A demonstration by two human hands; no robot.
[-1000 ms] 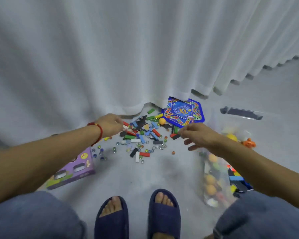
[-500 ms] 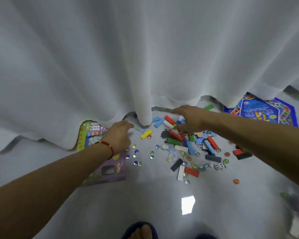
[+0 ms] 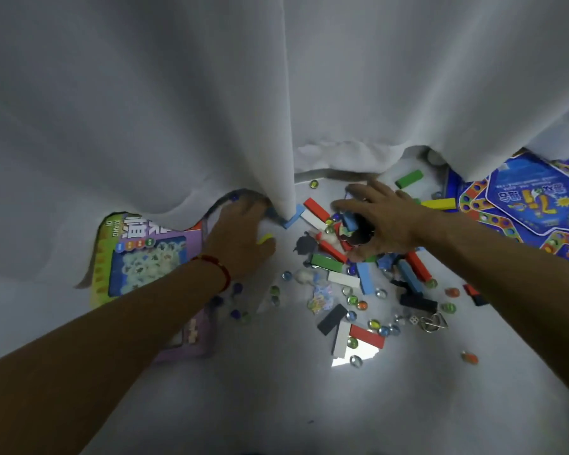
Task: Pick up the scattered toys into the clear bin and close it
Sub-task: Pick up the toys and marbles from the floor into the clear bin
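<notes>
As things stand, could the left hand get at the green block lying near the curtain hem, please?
Probably not easily: the left hand rests by the purple box, and the right hand and its forearm lie between it and the green block. The right hand is nearer.

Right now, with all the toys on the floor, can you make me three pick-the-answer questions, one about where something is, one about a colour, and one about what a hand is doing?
1. Where is the purple game box?
A. under the left arm, partly under the curtain
B. on the blue game board
C. in the right hand

2. What colour is the wrist string?
A. green
B. red
C. white

3. What is the right hand doing?
A. lying flat on bare floor
B. lifting the curtain
C. gripping a bunch of toy pieces

Answers: 1 A, the curtain's hem covers the box's far edge. 2 B, it shows red on the left wrist. 3 C, its fingers curl around the pieces.
</notes>
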